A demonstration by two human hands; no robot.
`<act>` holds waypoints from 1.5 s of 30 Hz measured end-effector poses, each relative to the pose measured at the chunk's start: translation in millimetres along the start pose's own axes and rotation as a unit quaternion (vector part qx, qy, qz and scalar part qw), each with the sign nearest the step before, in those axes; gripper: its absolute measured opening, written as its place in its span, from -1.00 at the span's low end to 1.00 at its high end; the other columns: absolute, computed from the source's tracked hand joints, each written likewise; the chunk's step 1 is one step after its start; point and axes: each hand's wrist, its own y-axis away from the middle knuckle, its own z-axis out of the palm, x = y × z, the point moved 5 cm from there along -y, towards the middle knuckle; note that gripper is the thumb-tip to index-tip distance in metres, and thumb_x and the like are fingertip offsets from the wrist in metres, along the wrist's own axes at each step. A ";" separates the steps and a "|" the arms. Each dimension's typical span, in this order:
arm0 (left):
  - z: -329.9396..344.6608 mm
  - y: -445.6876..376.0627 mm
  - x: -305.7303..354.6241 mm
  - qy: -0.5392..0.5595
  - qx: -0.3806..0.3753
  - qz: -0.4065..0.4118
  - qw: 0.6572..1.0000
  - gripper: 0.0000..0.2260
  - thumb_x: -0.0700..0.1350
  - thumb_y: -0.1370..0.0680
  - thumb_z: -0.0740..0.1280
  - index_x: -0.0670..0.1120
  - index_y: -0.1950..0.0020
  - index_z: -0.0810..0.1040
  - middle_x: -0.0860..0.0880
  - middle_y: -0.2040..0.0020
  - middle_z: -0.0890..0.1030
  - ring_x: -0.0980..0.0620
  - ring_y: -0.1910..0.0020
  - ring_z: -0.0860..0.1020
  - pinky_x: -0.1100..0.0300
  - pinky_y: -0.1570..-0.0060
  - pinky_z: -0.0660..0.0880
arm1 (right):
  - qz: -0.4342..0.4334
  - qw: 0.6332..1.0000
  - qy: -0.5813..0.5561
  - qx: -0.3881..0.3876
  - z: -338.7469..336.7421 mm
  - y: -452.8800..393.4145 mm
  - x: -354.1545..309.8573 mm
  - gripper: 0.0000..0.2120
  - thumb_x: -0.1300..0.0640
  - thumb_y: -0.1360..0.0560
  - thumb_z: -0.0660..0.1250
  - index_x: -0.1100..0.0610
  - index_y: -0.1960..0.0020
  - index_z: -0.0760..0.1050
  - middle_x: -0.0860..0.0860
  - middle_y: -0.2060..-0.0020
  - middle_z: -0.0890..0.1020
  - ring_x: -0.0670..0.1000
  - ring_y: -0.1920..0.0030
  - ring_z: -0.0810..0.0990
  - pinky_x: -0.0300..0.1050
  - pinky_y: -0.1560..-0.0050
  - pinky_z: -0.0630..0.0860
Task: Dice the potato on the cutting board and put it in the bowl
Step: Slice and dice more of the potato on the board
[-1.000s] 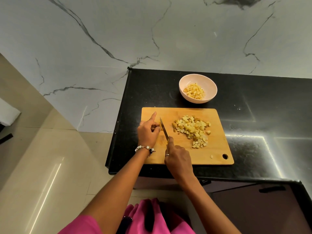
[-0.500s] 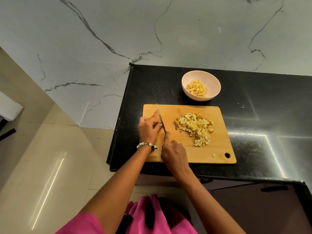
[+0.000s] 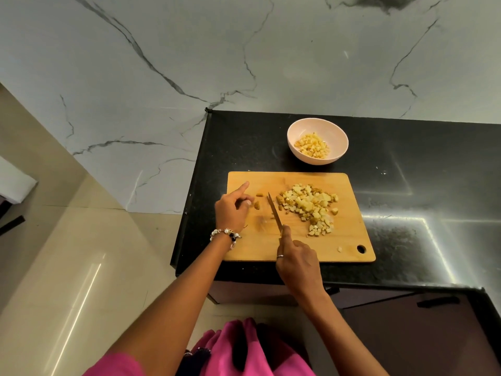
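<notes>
A wooden cutting board (image 3: 347, 240) lies on the black counter. A heap of diced potato (image 3: 309, 206) sits right of its middle. Two small potato bits (image 3: 257, 204) lie near the board's left side. My left hand (image 3: 233, 208) rests beside those bits, index finger stretched out, nothing held. My right hand (image 3: 296, 260) grips a knife (image 3: 274, 211) by the handle, the blade pointing away between the bits and the heap. Behind the board stands a pale pink bowl (image 3: 298, 128) with diced potato (image 3: 312, 146) inside.
The black counter (image 3: 420, 172) ends just left of the board, with tiled floor (image 3: 67, 267) below. A marble wall (image 3: 244, 50) rises behind. One stray cube (image 3: 339, 249) lies by the board's hanging hole.
My left hand has let go of the small potato piece and drawn back left. The knife has shifted right, leaving two cut bits lying free on the board.
</notes>
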 end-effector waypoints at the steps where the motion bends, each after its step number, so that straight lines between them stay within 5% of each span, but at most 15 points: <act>1: -3.2 0.2 -1.9 0.014 0.011 -0.015 1.000 -0.65 -0.29 -0.51 0.33 -0.14 -0.30 0.48 -0.03 0.04 0.67 0.21 0.11 0.53 0.59 0.07 0.38 | -0.005 1.000 -0.010 0.003 -1.4 -1.4 -1.6 -0.48 0.34 -0.25 0.51 0.35 -0.20 0.51 0.07 0.56 0.48 0.07 0.65 0.37 -0.14 0.62 0.11; 9: -17.5 5.4 -7.6 0.065 0.087 -0.104 0.989 -0.75 -0.34 -0.55 0.24 -0.18 -0.17 0.58 -0.08 0.04 0.65 0.12 0.12 0.59 0.43 0.18 0.52 | -0.024 0.999 -0.020 -0.020 14.6 -4.3 -30.2 -0.49 0.32 -0.32 0.41 0.35 -0.27 0.46 0.13 0.50 0.53 0.13 0.60 0.43 -0.18 0.57 0.11; 14: -16.3 8.4 -4.1 0.077 0.071 -0.105 0.989 -0.77 -0.34 -0.53 0.28 -0.18 -0.15 0.59 -0.06 0.06 0.65 0.16 0.15 0.58 0.53 0.23 0.48 | 0.023 0.999 -0.044 -0.005 16.0 -6.3 -8.0 -0.49 0.29 -0.53 0.10 0.30 -0.47 0.16 0.21 0.21 0.60 0.23 0.29 0.56 -0.02 0.38 0.29; 18: -9.9 11.6 4.4 0.068 0.041 -0.086 0.993 -0.77 -0.34 -0.51 0.30 -0.17 -0.13 0.61 -0.06 0.07 0.67 0.16 0.14 0.59 0.44 0.16 0.52 | 0.046 0.998 -0.036 -0.007 3.9 -2.6 18.4 -0.49 0.22 -0.57 0.06 0.21 -0.51 0.09 0.18 0.09 0.60 0.23 0.15 0.55 -0.05 0.29 0.27; 21: 0.0 14.4 17.6 0.061 0.004 -0.051 0.997 -0.78 -0.32 -0.50 0.32 -0.15 -0.11 0.62 -0.05 0.07 0.67 0.16 0.12 0.61 0.35 0.08 0.55 | 0.046 0.999 0.000 0.007 -14.6 1.0 27.3 -0.51 0.20 -0.54 0.20 0.17 -0.46 0.26 0.16 0.23 0.60 0.21 0.29 0.56 -0.10 0.43 0.20; 24: 9.2 17.9 39.8 0.018 -0.028 0.061 0.998 -0.80 -0.26 -0.48 0.37 -0.10 -0.08 0.64 -0.04 0.06 0.67 0.09 0.10 0.59 0.20 0.09 0.56 | 0.012 0.996 0.071 0.044 -30.4 5.8 33.6 -0.50 0.23 -0.30 0.51 0.16 -0.23 0.55 0.06 0.50 0.47 0.08 0.56 0.40 -0.30 0.54 -0.03; 29: 26.6 25.2 67.3 -0.121 -0.058 0.255 0.958 -0.64 -0.13 -0.31 0.53 0.06 -0.08 0.64 0.00 -0.02 0.60 -0.09 -0.01 0.45 0.13 0.08 0.35 | -0.046 0.986 0.122 0.105 -54.4 7.9 53.8 -0.46 0.26 -0.23 0.54 0.03 -0.18 0.59 0.10 0.42 0.49 0.14 0.40 0.41 -0.11 0.41 0.20; 33: 39.4 26.2 78.3 -0.175 -0.090 0.331 0.923 -0.77 -0.04 -0.28 0.55 0.14 0.10 0.67 0.02 -0.12 0.56 -0.07 -0.14 0.39 0.09 0.03 0.23 | -0.057 0.982 0.124 0.128 -64.6 7.8 61.6 -0.50 0.22 -0.28 0.53 -0.06 -0.18 0.57 0.11 0.33 0.53 0.15 0.30 0.46 -0.02 0.30 0.26; 45: 33.1 6.9 57.8 -0.215 -0.018 0.247 0.945 -0.85 -0.06 -0.28 0.56 0.07 0.18 0.69 0.03 0.05 0.62 -0.12 -0.01 0.50 0.04 0.11 0.32 | -0.011 0.994 0.028 0.104 -75.5 20.6 93.6 -0.60 0.16 -0.37 0.50 -0.12 -0.16 0.58 -0.04 0.38 0.47 0.07 0.29 0.41 -0.04 0.29 0.23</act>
